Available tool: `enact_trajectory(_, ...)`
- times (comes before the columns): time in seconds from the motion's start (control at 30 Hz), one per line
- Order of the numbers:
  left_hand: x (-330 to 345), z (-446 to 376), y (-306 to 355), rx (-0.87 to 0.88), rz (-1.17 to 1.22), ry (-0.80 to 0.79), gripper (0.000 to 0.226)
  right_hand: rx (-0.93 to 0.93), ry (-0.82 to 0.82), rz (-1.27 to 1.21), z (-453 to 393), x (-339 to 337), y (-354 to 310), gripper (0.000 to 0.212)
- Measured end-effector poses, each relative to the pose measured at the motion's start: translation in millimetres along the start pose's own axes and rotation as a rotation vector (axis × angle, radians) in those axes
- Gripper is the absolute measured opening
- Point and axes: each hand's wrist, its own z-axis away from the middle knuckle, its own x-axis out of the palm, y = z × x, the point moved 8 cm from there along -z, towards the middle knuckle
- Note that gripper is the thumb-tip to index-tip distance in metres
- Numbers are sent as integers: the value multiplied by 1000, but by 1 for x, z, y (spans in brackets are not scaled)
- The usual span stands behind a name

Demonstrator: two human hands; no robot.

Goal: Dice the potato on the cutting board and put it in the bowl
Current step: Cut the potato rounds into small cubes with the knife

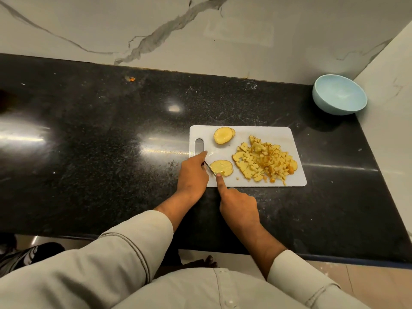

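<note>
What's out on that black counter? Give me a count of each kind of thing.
White plastic cutting board: 1
Pale blue round bowl: 1
Thin metal knife blade: 1
Undiced groups of yellow potato slices, far and near: 2
Heap of diced potato: 1
Total: 6

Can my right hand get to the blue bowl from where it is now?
Probably yes: bare counter lies between the right hand and the blue bowl, though it holds the knife.
</note>
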Motion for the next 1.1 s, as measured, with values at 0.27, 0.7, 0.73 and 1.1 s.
enact_trajectory(0.27, 8, 0, 3, 28, -112, -50, 50, 30, 16, -45, -4, 2, 9, 68)
enact_trajectory(0.7, 25, 3, 22, 162, -559, -233, 12, 159, 41, -105, -10, 2, 55, 67)
enact_trajectory(0.73, 26, 3, 22, 164, -563, -231, 13, 179, 41, -122, -12, 1, 58, 67)
enact_trajectory(1.1, -5, -38, 46, 120, -216, -41, 36, 25, 10, -30, -27, -8, 31, 69)
